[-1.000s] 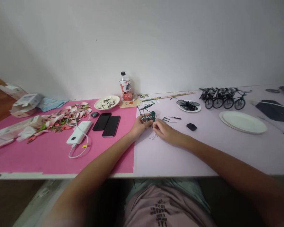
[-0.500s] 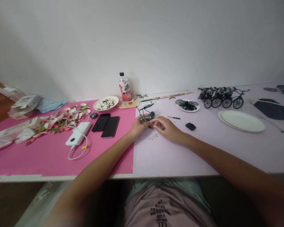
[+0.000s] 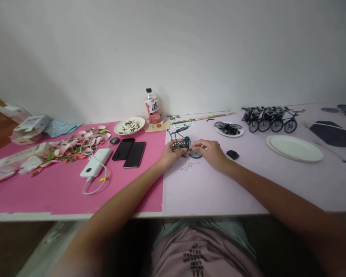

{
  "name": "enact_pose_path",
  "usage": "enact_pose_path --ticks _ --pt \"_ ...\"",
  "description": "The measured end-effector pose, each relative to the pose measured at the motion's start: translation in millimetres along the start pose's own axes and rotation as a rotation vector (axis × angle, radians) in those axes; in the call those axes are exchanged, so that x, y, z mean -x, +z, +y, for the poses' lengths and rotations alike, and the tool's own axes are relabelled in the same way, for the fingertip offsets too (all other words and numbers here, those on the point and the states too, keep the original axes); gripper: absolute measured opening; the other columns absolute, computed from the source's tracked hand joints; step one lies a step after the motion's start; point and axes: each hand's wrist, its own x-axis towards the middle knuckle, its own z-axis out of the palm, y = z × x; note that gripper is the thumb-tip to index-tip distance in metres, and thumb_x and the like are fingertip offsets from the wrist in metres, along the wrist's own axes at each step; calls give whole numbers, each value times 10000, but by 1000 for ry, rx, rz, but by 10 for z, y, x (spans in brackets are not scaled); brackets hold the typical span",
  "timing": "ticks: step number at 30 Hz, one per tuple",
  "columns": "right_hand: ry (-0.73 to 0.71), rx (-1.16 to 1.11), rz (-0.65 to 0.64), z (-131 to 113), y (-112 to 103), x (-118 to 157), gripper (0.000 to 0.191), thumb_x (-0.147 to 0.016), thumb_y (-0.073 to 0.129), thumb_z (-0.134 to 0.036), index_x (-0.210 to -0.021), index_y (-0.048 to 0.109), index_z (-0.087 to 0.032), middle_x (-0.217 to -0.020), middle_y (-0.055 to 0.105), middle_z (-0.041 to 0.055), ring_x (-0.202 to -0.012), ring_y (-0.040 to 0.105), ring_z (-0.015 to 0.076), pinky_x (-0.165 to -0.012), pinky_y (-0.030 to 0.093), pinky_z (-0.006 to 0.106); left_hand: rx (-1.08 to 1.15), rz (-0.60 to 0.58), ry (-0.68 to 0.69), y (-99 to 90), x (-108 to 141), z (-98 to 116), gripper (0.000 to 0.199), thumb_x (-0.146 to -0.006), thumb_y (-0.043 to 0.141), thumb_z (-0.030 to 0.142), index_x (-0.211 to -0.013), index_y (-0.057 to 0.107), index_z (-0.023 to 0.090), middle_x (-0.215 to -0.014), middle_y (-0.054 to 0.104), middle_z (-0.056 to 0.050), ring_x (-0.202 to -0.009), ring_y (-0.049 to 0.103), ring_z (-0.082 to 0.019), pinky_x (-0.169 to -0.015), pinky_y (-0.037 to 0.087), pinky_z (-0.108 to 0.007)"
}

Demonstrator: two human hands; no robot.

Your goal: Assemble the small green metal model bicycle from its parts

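Note:
A small green model bicycle [image 3: 180, 132] stands tilted above the lilac half of the table. My left hand [image 3: 170, 154] is closed around its lower frame from the left, hiding part of it. From the right, my right hand [image 3: 212, 151] has thumb and fingers pinched together at the rear of the frame, close to the green chainring. Whatever lies between those fingertips is too small to make out. A spoked wheel [image 3: 195, 154] shows just below them. Several thin metal rods [image 3: 190, 166] lie on the table in front of my hands.
Right of my hands are a black block [image 3: 232, 154], a plate of black parts [image 3: 229, 130], a row of model bicycles [image 3: 272, 120] and stacked white plates [image 3: 296, 148]. Two phones [image 3: 134, 154], a power bank [image 3: 95, 163], a bottle [image 3: 152, 107] and pink petals [image 3: 77, 144] are on the left.
My right hand has shifted slightly right and turned, uncovering the spoked wheel below its fingertips. It now covers most of the screwdriver behind it. My left hand keeps its hold on the model bicycle.

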Motion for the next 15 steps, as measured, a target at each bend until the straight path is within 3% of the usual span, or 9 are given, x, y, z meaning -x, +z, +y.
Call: enact_pose_path --ticks 10,15 --pt "-58 39 1 60 47 22 109 -889 731 -303 -834 814 -258 -885 827 28 -831 766 229 -776 585 355 -132 -3 48 -2 -2 -30 571 -792 846 214 -1289 580 124 -853 778 -59 -711 736 -161 -656 559 -259" --pt "-97 74 -32 63 37 16 142 -921 705 -292 -824 807 -268 -881 821 24 -815 758 228 -804 583 377 -89 -28 56 0 -2 -51 602 -782 867 225 -1293 565 125 -921 788 -78 -722 737 -161 -727 596 -306"
